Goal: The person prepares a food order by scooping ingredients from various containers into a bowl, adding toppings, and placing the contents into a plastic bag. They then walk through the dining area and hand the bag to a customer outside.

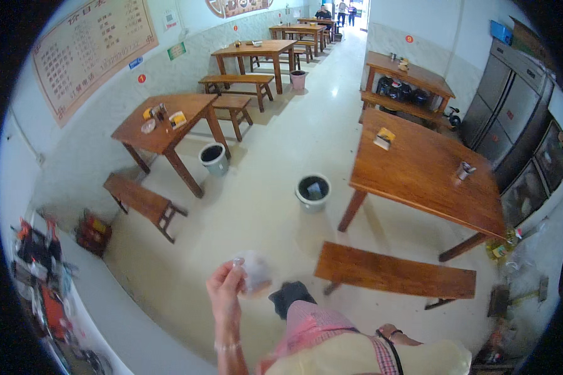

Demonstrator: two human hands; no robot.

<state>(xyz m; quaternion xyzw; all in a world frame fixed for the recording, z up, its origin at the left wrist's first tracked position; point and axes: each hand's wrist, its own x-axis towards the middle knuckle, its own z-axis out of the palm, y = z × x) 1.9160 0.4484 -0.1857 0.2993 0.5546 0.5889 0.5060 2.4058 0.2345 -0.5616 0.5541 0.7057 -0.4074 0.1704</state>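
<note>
My left hand (pixel 226 283), raised in front of me at the lower middle, pinches the gathered top of a small clear plastic bag (pixel 257 276). The bag hangs just right of my fingers, over the tiled floor; its contents are blurred, pale with some orange-brown at the bottom. My right hand (pixel 388 330) is low beside my body at the lower right, near a wooden bench (pixel 396 272); its fingers are partly hidden and I cannot tell whether it holds anything. A pink checked apron (pixel 319 321) covers my front.
Wooden tables (pixel 422 159) line both sides of an aisle. Bins stand at the middle (pixel 312 194) and left (pixel 214 160). Another bench (pixel 138 199) is at left, beyond a pale counter (pixel 126 309). A steel refrigerator (pixel 502 103) is at right. Several people are at the far end.
</note>
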